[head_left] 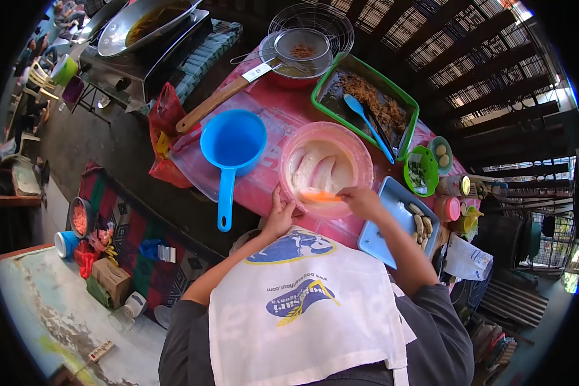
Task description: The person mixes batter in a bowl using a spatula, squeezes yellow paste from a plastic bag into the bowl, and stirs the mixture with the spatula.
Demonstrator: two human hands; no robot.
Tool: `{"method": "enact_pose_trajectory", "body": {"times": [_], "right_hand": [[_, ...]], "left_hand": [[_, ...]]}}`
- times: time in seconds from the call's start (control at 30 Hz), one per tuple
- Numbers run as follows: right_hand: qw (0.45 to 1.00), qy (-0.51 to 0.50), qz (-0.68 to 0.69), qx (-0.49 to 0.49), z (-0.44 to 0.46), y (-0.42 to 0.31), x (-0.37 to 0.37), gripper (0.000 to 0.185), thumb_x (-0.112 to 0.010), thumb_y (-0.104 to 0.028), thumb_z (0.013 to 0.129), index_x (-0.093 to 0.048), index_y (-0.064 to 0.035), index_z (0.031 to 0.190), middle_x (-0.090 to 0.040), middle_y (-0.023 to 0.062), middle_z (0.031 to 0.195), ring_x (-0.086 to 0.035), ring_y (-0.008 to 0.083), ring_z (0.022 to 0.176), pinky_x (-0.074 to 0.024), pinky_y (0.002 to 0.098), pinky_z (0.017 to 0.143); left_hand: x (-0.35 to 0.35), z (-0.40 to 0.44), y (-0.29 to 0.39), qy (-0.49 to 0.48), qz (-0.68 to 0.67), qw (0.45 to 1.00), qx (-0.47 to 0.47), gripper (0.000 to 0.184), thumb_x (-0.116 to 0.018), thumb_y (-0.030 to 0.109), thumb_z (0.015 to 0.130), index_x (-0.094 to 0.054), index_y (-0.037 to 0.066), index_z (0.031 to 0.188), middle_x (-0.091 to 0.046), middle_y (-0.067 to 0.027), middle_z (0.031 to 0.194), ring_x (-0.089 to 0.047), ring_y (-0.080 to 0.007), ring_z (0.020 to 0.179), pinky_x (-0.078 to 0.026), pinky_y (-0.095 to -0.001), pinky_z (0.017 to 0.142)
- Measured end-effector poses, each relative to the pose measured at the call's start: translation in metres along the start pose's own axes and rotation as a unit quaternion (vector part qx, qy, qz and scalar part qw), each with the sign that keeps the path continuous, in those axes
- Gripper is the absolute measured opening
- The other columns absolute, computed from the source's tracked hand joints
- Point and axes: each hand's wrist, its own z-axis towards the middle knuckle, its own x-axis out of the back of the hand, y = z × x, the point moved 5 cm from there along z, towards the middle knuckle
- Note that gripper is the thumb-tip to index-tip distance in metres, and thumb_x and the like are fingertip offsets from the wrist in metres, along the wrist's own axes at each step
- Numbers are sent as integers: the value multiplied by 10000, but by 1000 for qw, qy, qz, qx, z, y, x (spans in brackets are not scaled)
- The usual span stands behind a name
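A pink bowl (363, 147) of pale, thick batter (321, 166) stands on the table before me. My right hand (363, 202) is closed round the handle of an orange spatula (320, 195), whose blade lies at the near side of the bowl, over the batter. Against the bowl's near left outer wall, my left hand (282, 213) holds it with the fingers along its side. Left of the bowl is a blue dipper (233, 143), its handle pointing toward me. To the right, a light blue tray (378, 239) carries several peeled bananas (422, 225).
Beyond the bowl, a green-rimmed tray (413, 110) holds brown fried bits and a blue spoon (367, 126). A wire strainer (302, 46) sits at the back, near a long wooden handle (213, 101). A large pan (141, 29) rests on the stove at far left.
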Motion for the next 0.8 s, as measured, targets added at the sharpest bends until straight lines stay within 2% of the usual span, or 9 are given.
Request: {"method": "enact_pose_trajectory", "body": {"times": [0.1,0.2,0.3,0.4,0.5,0.53,0.67,0.77,0.8], "right_hand": [[989,64,2,-133,32,29,33,250,-466,-241,800,-626,-217,990,-611,116,941,-591,299,840,-459,386,752],[983,121,6,-140,52,30,13,244,-479,-211,799,-622,-145,986,-614,124,927,-586,292,855,-453,375,756],[997,39,-52,-44,18,-18,-7,255,-468,-204,799,-616,-145,998,-614,114,943,-588,286,860,-465,382,734],[1000,2,-18,-12,22,10,1,253,-473,-209,797,-618,-147,995,-613,120,937,-589,294,849,-467,391,727],[984,128,3,-125,43,19,40,244,-490,-219,790,-623,-152,983,-617,125,906,-590,310,826,-461,394,739],[980,154,2,-123,47,20,31,234,-489,-213,785,-632,-162,963,-620,128,874,-592,314,810,-461,388,744],[995,58,-66,-50,16,-23,-4,270,-454,-162,750,-628,-184,956,-618,126,886,-596,292,825,-466,403,730],[997,33,-33,-67,19,-5,15,263,-462,-160,746,-632,-178,946,-621,134,855,-601,295,801,-471,404,710],[994,61,-53,-76,33,6,26,254,-465,-174,751,-634,-168,940,-625,134,820,-605,302,771,-478,402,683]], "left_hand": [[-3,-4,3,-5,24,1000,3,654,-369,108,913,81,353,1320,-516,-102,1043,-581,-179,838,-497,-346,726],[-3,-4,-1,-12,35,999,-5,667,-370,113,916,90,388,1313,-521,-99,1036,-578,-176,848,-499,-350,728],[1,-1,-1,-39,25,999,-18,668,-366,107,917,91,393,1313,-536,-99,991,-576,-169,836,-500,-349,725],[3,-2,4,-24,37,999,-15,660,-362,105,918,77,387,1321,-545,-97,951,-575,-166,822,-503,-353,720],[5,2,11,-13,57,998,-22,644,-359,96,918,47,373,1334,-547,-93,937,-574,-163,813,-506,-352,713],[6,3,14,-14,64,997,-27,638,-357,92,918,35,367,1339,-546,-92,936,-574,-162,812,-507,-350,711],[10,4,32,-1,93,995,-47,633,-357,78,915,13,353,1348,-545,-87,945,-572,-158,812,-506,-338,715],[12,1,34,15,86,994,-59,656,-366,53,906,23,337,1352,-544,-91,960,-571,-152,798,-506,-319,699],[8,-1,28,25,67,994,-77,668,-373,40,900,28,320,1355,-543,-94,963,-571,-145,772,-508,-304,678]]}}
